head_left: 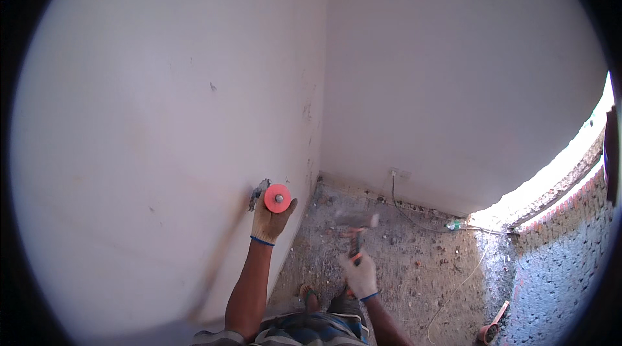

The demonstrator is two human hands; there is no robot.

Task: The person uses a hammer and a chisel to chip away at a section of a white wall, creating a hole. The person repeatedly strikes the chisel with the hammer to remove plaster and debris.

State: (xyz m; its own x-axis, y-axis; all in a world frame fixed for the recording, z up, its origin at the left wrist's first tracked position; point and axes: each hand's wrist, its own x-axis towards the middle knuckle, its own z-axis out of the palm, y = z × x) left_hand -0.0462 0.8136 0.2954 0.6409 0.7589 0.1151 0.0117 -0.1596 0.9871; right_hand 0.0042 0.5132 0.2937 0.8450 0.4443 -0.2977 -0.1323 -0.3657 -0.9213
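Observation:
My left hand (267, 221), in a pale work glove with a blue cuff edge, is wrapped round a chisel with a round red hand guard (277, 198). The guard and the metal end at its centre face me. The chisel's tip is hidden, beside a rough grey broken patch (258, 194) in the white left wall. Lower down and to the right, my gloved right hand (360, 275) grips a hammer (356, 245) by its black and orange handle. Its head is smeared by motion and stands apart from the chisel.
Ahead, a white wall (453, 87) meets the left wall in a corner. A plug and socket (394, 173) feed a dark cable (414, 221) along the rubble-strewn floor (402, 249). A pinkish long-handled scoop-like thing (490, 332) lies at lower right, near a rough bluish wall (557, 275).

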